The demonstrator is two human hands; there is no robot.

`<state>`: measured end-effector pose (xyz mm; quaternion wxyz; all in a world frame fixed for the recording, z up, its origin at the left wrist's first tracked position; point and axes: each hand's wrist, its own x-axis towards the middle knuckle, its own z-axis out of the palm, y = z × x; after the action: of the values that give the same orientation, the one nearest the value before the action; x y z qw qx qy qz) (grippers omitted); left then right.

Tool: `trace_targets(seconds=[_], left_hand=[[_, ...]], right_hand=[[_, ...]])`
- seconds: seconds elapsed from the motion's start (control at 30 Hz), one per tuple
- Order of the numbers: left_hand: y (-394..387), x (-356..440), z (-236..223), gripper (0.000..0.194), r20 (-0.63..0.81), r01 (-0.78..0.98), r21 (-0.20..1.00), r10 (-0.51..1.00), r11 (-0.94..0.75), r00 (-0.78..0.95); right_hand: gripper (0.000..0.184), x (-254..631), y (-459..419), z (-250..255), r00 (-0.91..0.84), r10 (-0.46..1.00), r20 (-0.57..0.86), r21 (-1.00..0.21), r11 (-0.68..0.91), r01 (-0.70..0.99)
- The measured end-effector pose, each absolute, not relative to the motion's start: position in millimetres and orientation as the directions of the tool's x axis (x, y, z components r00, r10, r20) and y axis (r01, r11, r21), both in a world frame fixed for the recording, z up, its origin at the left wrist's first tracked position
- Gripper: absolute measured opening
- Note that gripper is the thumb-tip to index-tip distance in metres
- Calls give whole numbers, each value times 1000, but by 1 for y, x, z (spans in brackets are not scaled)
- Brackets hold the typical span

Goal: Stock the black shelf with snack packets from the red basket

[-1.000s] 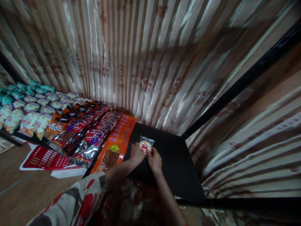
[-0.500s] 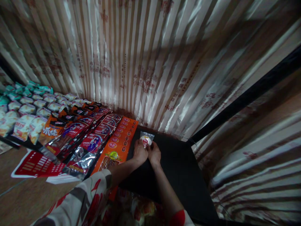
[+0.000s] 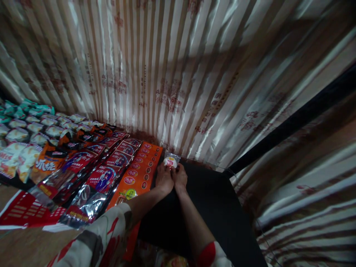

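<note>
Both my hands meet over the far side of a black shelf (image 3: 211,196). Between their fingertips is a small clear packet (image 3: 171,160) with a round white item and a red and yellow label, lying at the shelf's back edge. My left hand (image 3: 164,180) pinches its near left side. My right hand (image 3: 180,178) grips the near right side, fingers curled. Just left of my left hand lies an orange snack sheet (image 3: 136,167) with round logos. Beside it are overlapping red and purple snack packs (image 3: 104,177) with clear ends.
Orange bags (image 3: 46,161), white snack bags (image 3: 26,159) and green packets (image 3: 26,109) stand in rows at the left. A striped, printed curtain (image 3: 172,66) hangs behind. A black bar (image 3: 292,118) slants up on the right. More packets (image 3: 175,261) sit below the shelf's front edge.
The packet and both hands have shifted slightly farther back, toward the shelf's rear edge. The view has tilted a little, and the goods at the left appear farther left.
</note>
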<state>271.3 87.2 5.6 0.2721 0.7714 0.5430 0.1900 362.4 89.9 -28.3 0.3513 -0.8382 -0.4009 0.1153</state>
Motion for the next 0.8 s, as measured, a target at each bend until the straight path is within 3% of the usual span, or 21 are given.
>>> trace_targets(seconds=[0.27, 0.8], left_hand=[[102, 272, 6, 41, -32, 741, 605, 921, -292, 389], [116, 272, 8, 45, -47, 769, 534, 896, -351, 442]], right_hand=[[46, 364, 104, -31, 654, 743, 144, -707, -385, 593], [33, 363, 118, -39, 660, 713, 236, -734, -315, 602]])
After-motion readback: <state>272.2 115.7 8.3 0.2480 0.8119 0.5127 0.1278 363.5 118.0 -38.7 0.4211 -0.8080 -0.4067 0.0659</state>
